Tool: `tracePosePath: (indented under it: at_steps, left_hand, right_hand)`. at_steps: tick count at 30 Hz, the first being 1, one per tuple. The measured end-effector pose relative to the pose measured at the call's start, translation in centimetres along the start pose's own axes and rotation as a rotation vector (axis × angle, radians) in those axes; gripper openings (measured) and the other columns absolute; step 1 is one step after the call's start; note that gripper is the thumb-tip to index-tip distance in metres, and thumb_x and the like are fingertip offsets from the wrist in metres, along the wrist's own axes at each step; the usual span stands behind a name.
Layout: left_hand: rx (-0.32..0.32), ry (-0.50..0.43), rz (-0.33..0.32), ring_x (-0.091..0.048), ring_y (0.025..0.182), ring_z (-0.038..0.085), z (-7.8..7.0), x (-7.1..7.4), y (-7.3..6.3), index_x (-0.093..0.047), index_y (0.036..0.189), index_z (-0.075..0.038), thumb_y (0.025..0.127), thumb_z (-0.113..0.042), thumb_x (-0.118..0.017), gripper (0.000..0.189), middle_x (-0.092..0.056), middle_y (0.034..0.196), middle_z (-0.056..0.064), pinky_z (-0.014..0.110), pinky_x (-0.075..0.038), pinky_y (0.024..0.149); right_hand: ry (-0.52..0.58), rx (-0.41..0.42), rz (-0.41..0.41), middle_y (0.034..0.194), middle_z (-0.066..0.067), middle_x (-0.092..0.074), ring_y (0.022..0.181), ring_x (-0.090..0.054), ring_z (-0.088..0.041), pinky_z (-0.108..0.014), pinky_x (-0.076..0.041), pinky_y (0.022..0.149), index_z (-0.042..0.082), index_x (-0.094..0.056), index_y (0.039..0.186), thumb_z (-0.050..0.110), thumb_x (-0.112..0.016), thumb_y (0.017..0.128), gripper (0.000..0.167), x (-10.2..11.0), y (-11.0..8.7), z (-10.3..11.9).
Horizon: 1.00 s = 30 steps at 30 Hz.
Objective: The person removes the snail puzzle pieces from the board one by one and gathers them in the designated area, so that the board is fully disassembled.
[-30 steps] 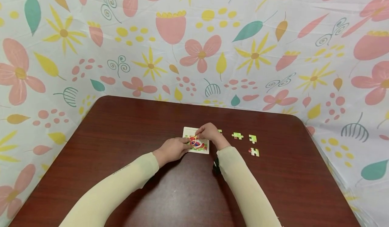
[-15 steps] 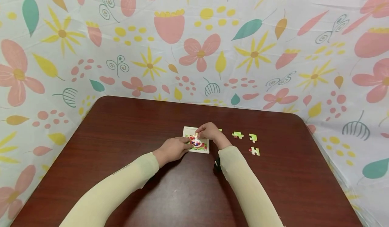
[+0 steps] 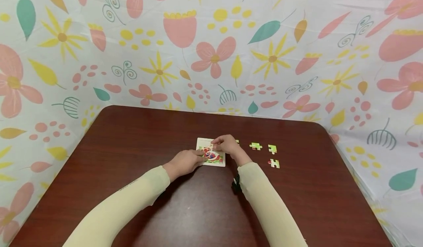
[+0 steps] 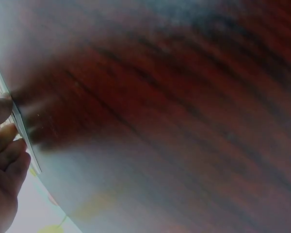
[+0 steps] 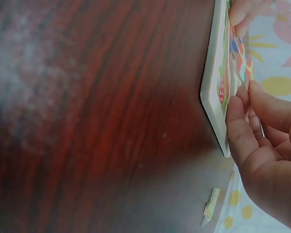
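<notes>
A small puzzle board with a pale rim and a colourful red, blue and green picture lies on the table. My left hand holds its left edge, with the fingertips over the picture; the left wrist view catches the thumb and fingers at the rim. Between thumb and fingers, my right hand pinches a puzzle piece just above the board. The fingers partly cover this piece, and whether it touches the picture I cannot tell. Loose puzzle pieces lie to the right of the board.
Farther right are a green piece and a green-and-red piece. Another piece is mostly hidden behind the right hand. The dark wooden table ends at a flowered cloth behind it.
The pinched puzzle piece has turned or tilted slightly over the picture. Both hands stay at the board. The whole head view has shifted a little.
</notes>
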<state>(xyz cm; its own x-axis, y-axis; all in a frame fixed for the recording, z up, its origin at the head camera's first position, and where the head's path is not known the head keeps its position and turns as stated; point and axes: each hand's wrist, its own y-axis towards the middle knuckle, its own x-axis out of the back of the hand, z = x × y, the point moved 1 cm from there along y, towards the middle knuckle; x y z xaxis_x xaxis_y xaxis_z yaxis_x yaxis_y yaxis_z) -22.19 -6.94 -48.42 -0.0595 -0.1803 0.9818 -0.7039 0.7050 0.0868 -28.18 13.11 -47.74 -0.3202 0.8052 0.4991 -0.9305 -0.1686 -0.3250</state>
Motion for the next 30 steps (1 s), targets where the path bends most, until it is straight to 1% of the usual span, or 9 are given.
tracePosePath:
  at_steps: [3,6,11,16,19,21,25,26,30]
  left_hand:
    - [0.003,-0.031,0.019,-0.069,0.124,0.026,0.2,0.1,0.0,-0.075,0.126,-0.014,0.100,-0.015,-0.065,0.028,-0.070,0.135,0.012,0.041,-0.059,0.098]
    - [0.003,-0.030,0.032,-0.068,0.124,0.028,0.1,0.1,-0.1,-0.073,0.129,-0.013,0.100,-0.014,-0.066,0.030,-0.069,0.136,0.012,0.041,-0.059,0.098]
    - [-0.006,0.028,0.039,-0.068,0.121,0.028,-0.2,0.0,0.0,-0.069,0.135,-0.018,0.100,-0.017,-0.066,0.035,-0.065,0.138,0.012,0.039,-0.060,0.094]
    - [0.021,0.017,0.061,-0.065,0.127,0.030,-0.3,-0.2,0.0,-0.067,0.138,-0.021,0.102,-0.020,-0.063,0.036,-0.060,0.147,0.013,0.041,-0.059,0.095]
    - [0.031,0.014,0.067,-0.063,0.131,0.030,-0.3,-0.3,0.0,-0.066,0.139,-0.022,0.104,-0.023,-0.060,0.036,-0.057,0.152,0.012,0.041,-0.059,0.096]
    - [0.029,0.018,0.059,-0.062,0.133,0.030,-0.3,-0.3,-0.1,-0.066,0.139,-0.022,0.104,-0.023,-0.060,0.036,-0.057,0.152,0.012,0.042,-0.059,0.097]
    - [0.009,0.026,0.017,-0.063,0.131,0.031,-0.4,-0.3,-0.3,-0.069,0.135,-0.019,0.104,-0.020,-0.060,0.033,-0.063,0.145,0.012,0.043,-0.058,0.099]
    - [0.010,0.022,0.013,-0.063,0.131,0.032,-0.5,-0.2,-0.3,-0.069,0.135,-0.019,0.104,-0.020,-0.060,0.033,-0.064,0.144,0.013,0.043,-0.058,0.100]
    - [0.007,0.021,-0.008,-0.064,0.129,0.032,-0.6,-0.1,-0.2,-0.071,0.133,-0.018,0.103,-0.019,-0.061,0.031,-0.065,0.141,0.013,0.043,-0.057,0.100]
  right_hand:
    - [0.022,-0.006,-0.010,0.100,-0.012,-0.070,0.085,-0.065,-0.016,-0.025,-0.058,0.078,-0.002,-0.074,0.117,0.002,-0.065,0.098,0.022,-0.1,-0.1,-0.1]
    - [0.039,-0.004,-0.017,0.099,-0.011,-0.069,0.085,-0.063,-0.015,-0.024,-0.058,0.077,-0.003,-0.074,0.118,0.003,-0.065,0.098,0.023,-0.1,-0.3,0.0]
    - [0.056,0.010,-0.065,0.106,-0.013,-0.069,0.093,-0.062,-0.019,-0.025,-0.057,0.079,0.001,-0.074,0.120,0.007,-0.066,0.098,0.024,0.3,-1.0,-0.3]
    - [0.082,0.042,-0.099,0.112,-0.016,-0.070,0.097,-0.066,-0.021,-0.031,-0.059,0.084,0.000,-0.073,0.123,0.007,-0.066,0.099,0.025,1.1,-1.9,-1.5]
    - [0.112,0.040,-0.104,0.111,-0.017,-0.070,0.095,-0.068,-0.018,-0.035,-0.061,0.089,-0.002,-0.071,0.125,0.006,-0.065,0.099,0.027,2.1,-2.5,-2.1]
    - [0.126,0.031,-0.107,0.116,-0.019,-0.070,0.097,-0.070,-0.017,-0.037,-0.061,0.093,-0.003,-0.069,0.127,0.006,-0.065,0.100,0.029,3.0,-2.9,-2.6]
    - [0.162,0.010,-0.098,0.120,-0.021,-0.070,0.093,-0.072,-0.010,-0.037,-0.061,0.096,-0.007,-0.065,0.131,0.005,-0.064,0.100,0.033,5.1,-3.5,-3.3]
    - [0.170,0.008,-0.092,0.119,-0.020,-0.070,0.092,-0.072,-0.009,-0.036,-0.061,0.095,-0.008,-0.064,0.131,0.004,-0.064,0.100,0.034,5.7,-3.6,-3.5]
    - [0.217,-0.009,-0.057,0.103,-0.005,-0.073,0.084,-0.069,-0.002,-0.033,-0.062,0.092,-0.012,-0.060,0.134,0.002,-0.064,0.099,0.037,7.9,-4.2,-4.0]
